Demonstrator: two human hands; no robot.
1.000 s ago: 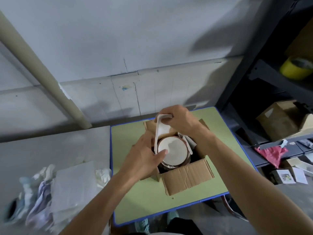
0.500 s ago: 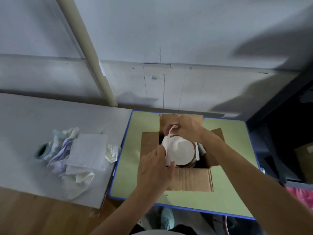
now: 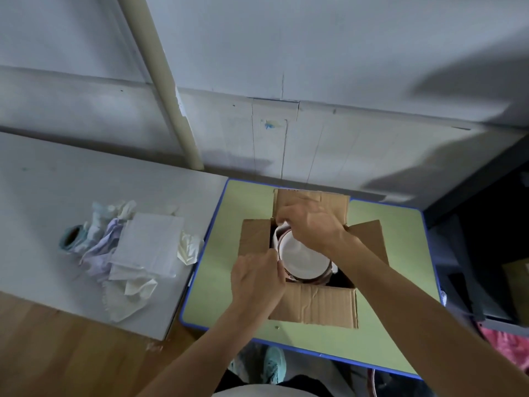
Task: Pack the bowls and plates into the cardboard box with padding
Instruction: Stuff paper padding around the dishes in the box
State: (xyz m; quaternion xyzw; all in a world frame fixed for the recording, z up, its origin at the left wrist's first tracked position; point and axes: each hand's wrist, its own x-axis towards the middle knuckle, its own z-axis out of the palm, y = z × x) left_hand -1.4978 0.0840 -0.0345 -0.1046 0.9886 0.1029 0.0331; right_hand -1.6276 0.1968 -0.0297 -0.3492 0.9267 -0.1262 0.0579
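Grey wall panels and a pale pipe stand behind a green surface (image 3: 386, 325) with a blue edge, where the cardboard box (image 3: 315, 305) sits with all four flaps spread. Inside it a white bowl (image 3: 303, 259) lies face up on what look like brown-rimmed dishes. A white padding strip (image 3: 276, 239) curves round the bowl's left side, between the rim and the box wall.

The right hand (image 3: 312, 222) curls over the strip's far end at the box's back-left corner. The left hand (image 3: 254, 282) appears to pinch its near end against the bowl's rim, though its fingertips are partly hidden.

The step in hand seems to be wedging this strip down the side. To do it well, feed the strip straight down along the wall rather than dragging it over the rim, and steady the bowl so it does not shift toward the dark gap on the right. That gap probably needs filling too, and the loose paper pile (image 3: 143, 247) on the grey surface (image 3: 57, 181) to the left could serve.
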